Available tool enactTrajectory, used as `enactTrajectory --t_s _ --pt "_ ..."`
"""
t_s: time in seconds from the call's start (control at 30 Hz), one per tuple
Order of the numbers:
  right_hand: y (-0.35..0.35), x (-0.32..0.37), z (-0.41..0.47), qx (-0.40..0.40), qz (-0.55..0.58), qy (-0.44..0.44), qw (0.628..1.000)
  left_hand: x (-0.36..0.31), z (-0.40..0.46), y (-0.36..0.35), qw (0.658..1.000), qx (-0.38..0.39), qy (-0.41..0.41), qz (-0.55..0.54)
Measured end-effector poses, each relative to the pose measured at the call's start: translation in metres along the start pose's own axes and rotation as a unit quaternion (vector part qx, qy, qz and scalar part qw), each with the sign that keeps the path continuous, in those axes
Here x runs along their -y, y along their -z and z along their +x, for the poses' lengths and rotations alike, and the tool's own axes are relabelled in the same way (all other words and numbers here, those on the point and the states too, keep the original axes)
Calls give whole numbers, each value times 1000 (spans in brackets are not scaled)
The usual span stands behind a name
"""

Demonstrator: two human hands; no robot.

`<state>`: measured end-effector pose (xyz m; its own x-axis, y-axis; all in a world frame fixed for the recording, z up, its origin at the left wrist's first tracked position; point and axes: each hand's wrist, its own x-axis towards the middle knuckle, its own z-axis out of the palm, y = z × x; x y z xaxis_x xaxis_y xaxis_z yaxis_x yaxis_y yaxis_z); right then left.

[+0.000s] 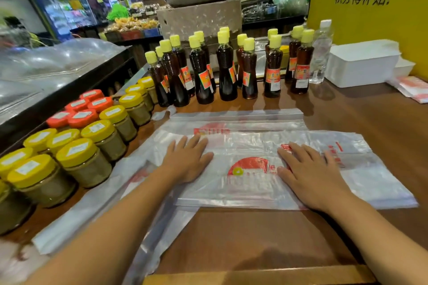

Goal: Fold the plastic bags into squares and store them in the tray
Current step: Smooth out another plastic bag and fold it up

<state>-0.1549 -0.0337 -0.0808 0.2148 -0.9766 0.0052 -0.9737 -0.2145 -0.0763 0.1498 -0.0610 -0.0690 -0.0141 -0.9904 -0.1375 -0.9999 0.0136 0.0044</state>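
Note:
A clear plastic bag with a red print (250, 176) lies flat on top of a pile of similar bags on the brown wooden table (254, 238). My left hand (186, 159) presses flat on its left part, fingers straight. My right hand (310, 176) presses flat on its right part, fingers spread. More bags (236, 120) lie spread behind and to the left of it. A white tray (363, 62) stands at the back right. Several folded bags (412, 90) lie on the table in front of the tray.
Jars with yellow and orange lids (88, 132) stand in rows at the left. Dark sauce bottles with yellow caps (227, 67) line the back of the table, with a clear water bottle (320, 51) beside the tray. A yellow wall stands at the right.

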Motion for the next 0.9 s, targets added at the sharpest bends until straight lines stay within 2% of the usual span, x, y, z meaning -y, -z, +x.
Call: enactTrajectory --t_s 0.1,0.2,0.27,0.33,0.4,0.5,0.6,0.73,0.8,0.9 --pt "1 0 0 -2 9 -2 1000 6 5 6 999 2 33 7" --pt "1 0 0 -3 23 1 1000 -18 0 14 999 -47 25 6" --pt "1 1 0 1 37 0 999 -64 -19 12 996 -82 -43 -16" --pt "0 2 1 3 55 -2 998 -116 -42 1 988 -71 -130 -39" --pt "-1 2 2 -5 71 -12 997 -151 -54 -11 981 -68 -173 -51" --pt "2 0 0 -21 92 -21 995 -160 -51 -18 981 -97 -155 -68" --pt "8 0 0 -24 103 -24 994 -157 -52 -22 982 -94 -153 -64" --pt "20 2 13 -73 131 -88 985 -161 -54 -23 983 -96 -142 -71" --pt "25 -4 27 -62 119 -100 986 -161 -54 -23 982 -98 -143 -81" --pt "36 -19 48 -16 83 -72 994 -157 -54 -26 976 -97 -161 -107"
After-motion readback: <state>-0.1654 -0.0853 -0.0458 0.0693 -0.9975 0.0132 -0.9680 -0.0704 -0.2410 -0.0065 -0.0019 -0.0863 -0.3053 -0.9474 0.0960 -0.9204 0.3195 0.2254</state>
